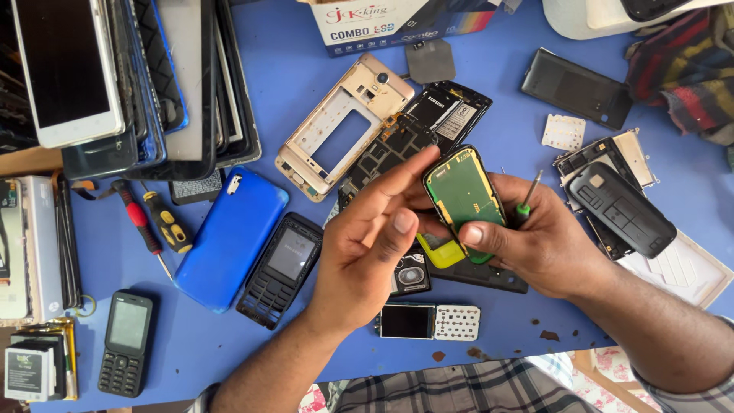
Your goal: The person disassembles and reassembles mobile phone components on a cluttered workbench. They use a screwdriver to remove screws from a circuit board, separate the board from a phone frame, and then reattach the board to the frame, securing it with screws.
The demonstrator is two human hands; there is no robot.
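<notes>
A blue table (505, 92) fills the view, lit evenly by soft daylight; a wooden edge (27, 160) shows at left.

Both forearms are bare. The left hand (365, 248) and right hand (547, 245) wear no gloves or rings. A grey plaid garment shows at 6 o'clock, its sleeve cuff at 4 o'clock.

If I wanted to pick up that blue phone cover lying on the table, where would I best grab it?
Probably by its two long edges, coming straight down from above. The blue phone cover lies flat and slanted on the blue table, with a red-handled screwdriver to its left and a black keypad frame to its right, so the middle looks easiest to pinch.
</notes>
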